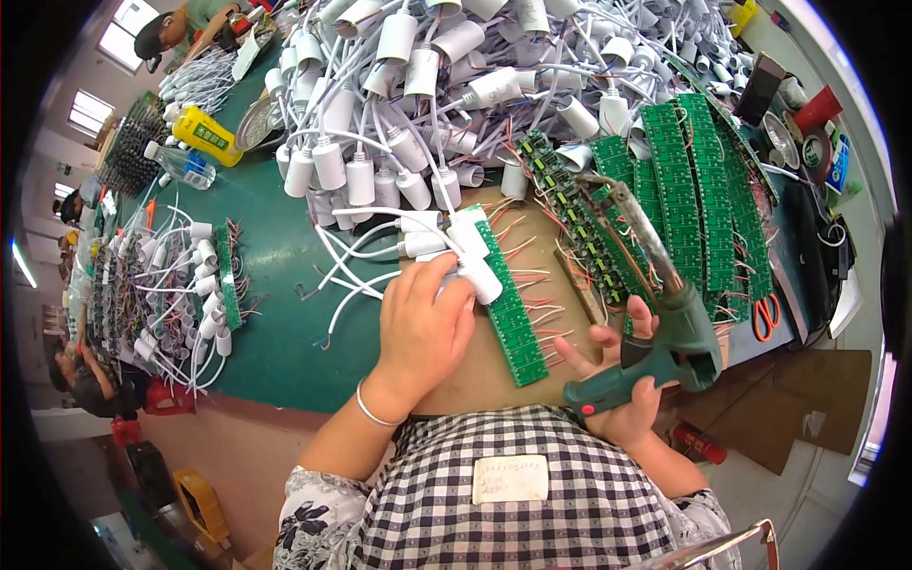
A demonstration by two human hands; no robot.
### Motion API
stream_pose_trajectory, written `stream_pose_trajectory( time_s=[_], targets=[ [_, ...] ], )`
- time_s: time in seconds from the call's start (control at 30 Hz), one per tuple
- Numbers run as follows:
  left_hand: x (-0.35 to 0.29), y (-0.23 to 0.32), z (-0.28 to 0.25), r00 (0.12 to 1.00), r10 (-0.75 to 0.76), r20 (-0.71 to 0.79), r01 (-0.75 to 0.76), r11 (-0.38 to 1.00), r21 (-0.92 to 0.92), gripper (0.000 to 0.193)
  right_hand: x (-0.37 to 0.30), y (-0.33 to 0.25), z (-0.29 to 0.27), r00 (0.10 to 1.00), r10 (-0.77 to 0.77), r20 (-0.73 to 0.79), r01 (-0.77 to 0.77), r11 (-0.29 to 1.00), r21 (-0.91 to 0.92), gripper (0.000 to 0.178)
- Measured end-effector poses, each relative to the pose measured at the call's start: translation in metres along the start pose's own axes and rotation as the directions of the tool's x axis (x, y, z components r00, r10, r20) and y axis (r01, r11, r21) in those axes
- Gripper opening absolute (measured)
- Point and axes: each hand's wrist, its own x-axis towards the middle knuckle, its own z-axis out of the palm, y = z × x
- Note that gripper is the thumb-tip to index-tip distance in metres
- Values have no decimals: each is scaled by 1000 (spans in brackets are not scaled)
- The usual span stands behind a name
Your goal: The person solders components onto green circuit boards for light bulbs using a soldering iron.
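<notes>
My left hand (423, 323) is closed, thumb and fingers on a white plastic cylinder with a cable (483, 277). That cylinder lies over the upper part of a green circuit board strip (518, 332), and red and white wires stick out along the strip's right edge. More white cylinders (421, 243) rest just above my fingers, their cables trailing left. In my right hand (632, 418) lies a dark green soldering gun (698, 328), its handle across the palm and several fingers loosely spread. The metal tip points up and left, over a row of populated boards (575, 209).
A big heap of white cylinders with cables (418, 76) covers the back. Green board panels (684, 190) stand at right near orange-handled scissors (766, 318). A yellow bottle (204, 133), a clear bottle (182, 164) and a finished-looking bundle (204, 285) sit left. Other people work beyond.
</notes>
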Motion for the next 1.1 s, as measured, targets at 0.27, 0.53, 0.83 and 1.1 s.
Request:
stream_pose_trajectory(
  time_s=[0.27, 0.53, 0.83, 1.1],
  targets=[
    [12, 3, -2, 970, 189, 154, -193, 981, 15, 22, -5, -9, -1, 992, 119, -52, -120, 992, -30, 80],
    [-12, 21, 8, 983, -41, 176, 42, 999, 0, 14, -10, -4, -6, 993, 87, -85, -88, 996, -3, 83],
    [-16, 18, 12, 981, -74, 181, 85, 995, -49, 12, -50, -44, -39, 957, 249, -152, -292, 831, -474, 65],
    [-13, 27, 15, 977, -110, 182, 104, 994, 40, 10, -33, -61, -23, 951, 308, 25, -123, 450, -885, 45]
  ],
)
